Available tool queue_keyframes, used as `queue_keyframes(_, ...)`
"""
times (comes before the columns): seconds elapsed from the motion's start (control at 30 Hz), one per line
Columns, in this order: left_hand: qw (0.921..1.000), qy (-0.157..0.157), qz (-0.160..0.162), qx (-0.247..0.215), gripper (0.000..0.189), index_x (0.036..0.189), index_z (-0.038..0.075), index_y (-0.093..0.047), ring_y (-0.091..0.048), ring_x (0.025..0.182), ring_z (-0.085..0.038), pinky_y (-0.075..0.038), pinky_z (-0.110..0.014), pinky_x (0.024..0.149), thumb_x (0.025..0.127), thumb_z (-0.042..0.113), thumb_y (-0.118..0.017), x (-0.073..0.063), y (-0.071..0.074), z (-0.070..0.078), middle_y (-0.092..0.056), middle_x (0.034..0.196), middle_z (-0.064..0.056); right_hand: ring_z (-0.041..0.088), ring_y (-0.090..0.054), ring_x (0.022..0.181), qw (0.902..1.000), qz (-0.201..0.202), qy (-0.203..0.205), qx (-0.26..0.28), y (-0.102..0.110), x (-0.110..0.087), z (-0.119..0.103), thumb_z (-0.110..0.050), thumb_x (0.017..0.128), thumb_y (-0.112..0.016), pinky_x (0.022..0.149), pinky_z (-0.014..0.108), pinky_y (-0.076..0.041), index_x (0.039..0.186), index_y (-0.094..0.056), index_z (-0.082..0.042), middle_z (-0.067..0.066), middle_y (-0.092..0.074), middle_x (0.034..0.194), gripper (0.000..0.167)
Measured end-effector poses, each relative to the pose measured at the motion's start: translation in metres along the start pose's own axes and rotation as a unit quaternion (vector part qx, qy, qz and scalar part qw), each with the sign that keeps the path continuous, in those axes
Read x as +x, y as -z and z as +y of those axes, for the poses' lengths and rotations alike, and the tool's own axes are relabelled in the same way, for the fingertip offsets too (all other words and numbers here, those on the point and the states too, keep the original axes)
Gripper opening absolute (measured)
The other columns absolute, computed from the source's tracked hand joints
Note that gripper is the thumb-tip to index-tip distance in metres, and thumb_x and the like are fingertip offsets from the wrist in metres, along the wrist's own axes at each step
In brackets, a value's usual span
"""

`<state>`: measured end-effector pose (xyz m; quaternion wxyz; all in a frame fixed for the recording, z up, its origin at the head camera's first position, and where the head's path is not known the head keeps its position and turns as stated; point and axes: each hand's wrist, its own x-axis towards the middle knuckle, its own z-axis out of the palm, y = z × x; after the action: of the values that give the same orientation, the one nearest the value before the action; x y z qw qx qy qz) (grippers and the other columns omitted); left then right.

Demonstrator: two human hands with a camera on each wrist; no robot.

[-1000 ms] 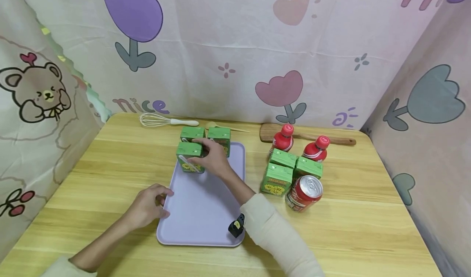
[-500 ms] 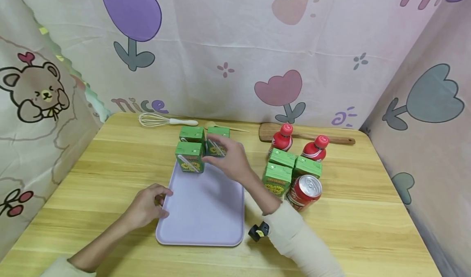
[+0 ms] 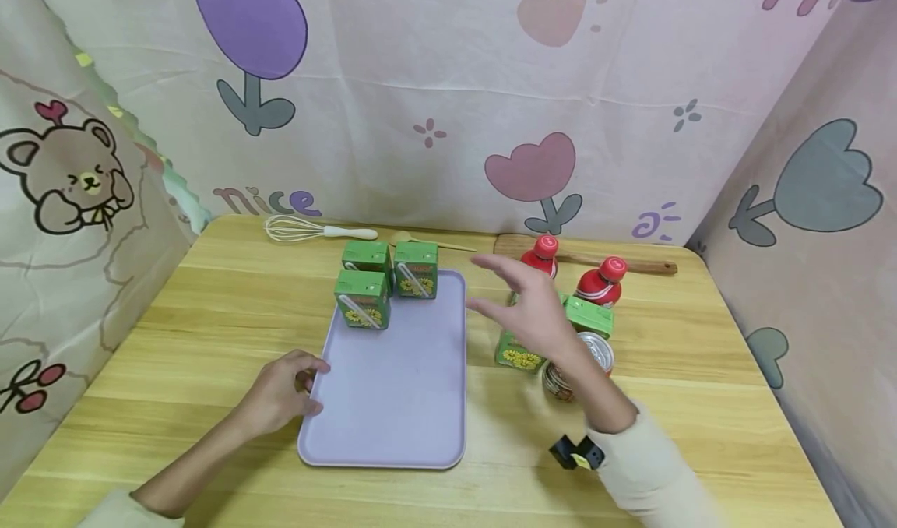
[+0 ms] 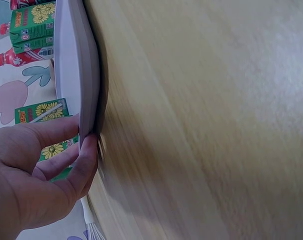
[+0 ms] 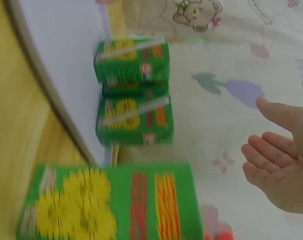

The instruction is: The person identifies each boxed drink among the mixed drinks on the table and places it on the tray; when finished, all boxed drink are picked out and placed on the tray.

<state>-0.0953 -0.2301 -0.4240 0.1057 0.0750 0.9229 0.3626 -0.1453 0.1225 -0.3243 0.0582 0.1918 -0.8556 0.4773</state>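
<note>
Being pinched at its nine-o'clock rim by the left hand point(image 3: 282, 388), the purple tray point(image 3: 392, 403) is laid on the wooden table point(image 3: 210, 318). Three green cartons point(image 3: 374, 294) are stood at its eleven-to-twelve-o'clock end. At two o'clock from the tray, the right hand point(image 3: 536, 314) is held above more green cartons point(image 3: 589, 316), thumb and fingers spread wide; a can point(image 3: 599, 349) and two red bottles point(image 3: 601, 283) are placed beside these cartons.

Table point(image 3: 175, 302) bears tray point(image 3: 392, 403), whisk point(image 3: 339, 232), bottles point(image 3: 601, 285), can point(image 3: 599, 349), seemingly three cartons point(image 3: 589, 317).
</note>
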Motion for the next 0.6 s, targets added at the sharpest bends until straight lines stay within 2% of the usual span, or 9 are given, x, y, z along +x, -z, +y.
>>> queue_keyframes(0.1, 1.0000, 0.000, 0.000, -0.001, 0.047, 0.107, -0.004, -0.064, -0.054, 0.081, -0.018, -0.049, -0.020, 0.056, 0.062, -0.007, -0.075, 0.000, 0.000, 0.000, -0.060, 0.102, -0.010, 0.018, -0.054, 0.124, 0.9998, 0.001, -0.009, -0.019, 0.019, -0.008, 0.007, -0.019, 0.079, -0.077, 0.106, 0.038, -0.043, 0.128, -0.058, -0.013, 0.002, -0.061, 0.129, 0.053)
queue_keyframes(0.27, 1.0000, 0.003, -0.002, -0.003, 0.047, 0.108, -0.003, -0.064, -0.054, 0.081, -0.018, -0.050, -0.020, 0.056, 0.062, -0.006, -0.076, -0.001, -0.001, 0.001, -0.060, 0.103, -0.011, 0.019, -0.056, 0.121, 0.9993, 0.006, -0.032, -0.019, 0.049, -0.023, 0.028, -0.021, 0.080, -0.075, 0.106, 0.034, -0.042, 0.126, -0.059, -0.014, 0.005, -0.062, 0.127, 0.049)
queue_keyframes(0.5, 1.0000, 0.002, -0.003, -0.004, 0.048, 0.109, -0.004, -0.064, -0.054, 0.081, -0.018, -0.049, -0.020, 0.056, 0.062, -0.006, -0.076, -0.001, 0.001, 0.002, -0.060, 0.102, -0.011, 0.003, -0.059, 0.111, 0.9970, 0.029, -0.057, -0.045, 0.081, -0.046, 0.060, -0.020, 0.084, -0.072, 0.095, 0.009, -0.044, 0.124, -0.060, -0.009, 0.012, -0.063, 0.123, 0.043)
queue_keyframes(0.6, 1.0000, 0.000, -0.004, -0.004, 0.048, 0.108, -0.004, -0.064, -0.054, 0.080, -0.018, -0.049, -0.020, 0.056, 0.062, -0.006, -0.077, -0.003, 0.001, 0.003, -0.060, 0.101, -0.011, 0.003, -0.060, 0.110, 0.9956, 0.029, -0.068, -0.058, 0.088, -0.056, 0.071, -0.019, 0.085, -0.070, 0.093, 0.006, -0.042, 0.123, -0.061, -0.008, 0.012, -0.064, 0.122, 0.040)
